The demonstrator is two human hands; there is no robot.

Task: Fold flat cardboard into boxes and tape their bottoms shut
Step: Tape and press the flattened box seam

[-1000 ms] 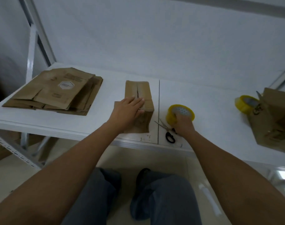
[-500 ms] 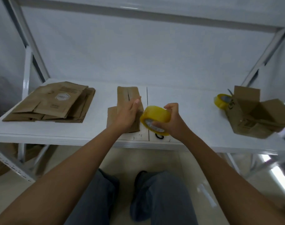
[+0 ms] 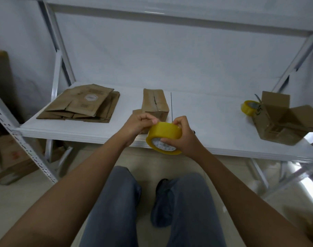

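A folded brown cardboard box (image 3: 154, 103) lies on the white shelf (image 3: 80, 130), its bottom flaps meeting in a seam on top. In front of it, above the shelf edge, my right hand (image 3: 183, 134) grips a yellow tape roll (image 3: 163, 137). My left hand (image 3: 140, 123) has curled fingers at the roll's upper left edge, pinching at the tape. A stack of flat cardboard blanks (image 3: 82, 104) lies at the left of the shelf.
At the right of the shelf stands an open finished box (image 3: 278, 120) with a second yellow tape roll (image 3: 248, 106) beside it. White rack uprights frame both sides. More cardboard boxes (image 3: 11, 163) sit on the floor at left. My legs are below the shelf edge.
My right hand lifted the tape roll off the shelf and brought it toward me. My left hand left the folded box and came to the roll's edge. The scissors are now hidden.
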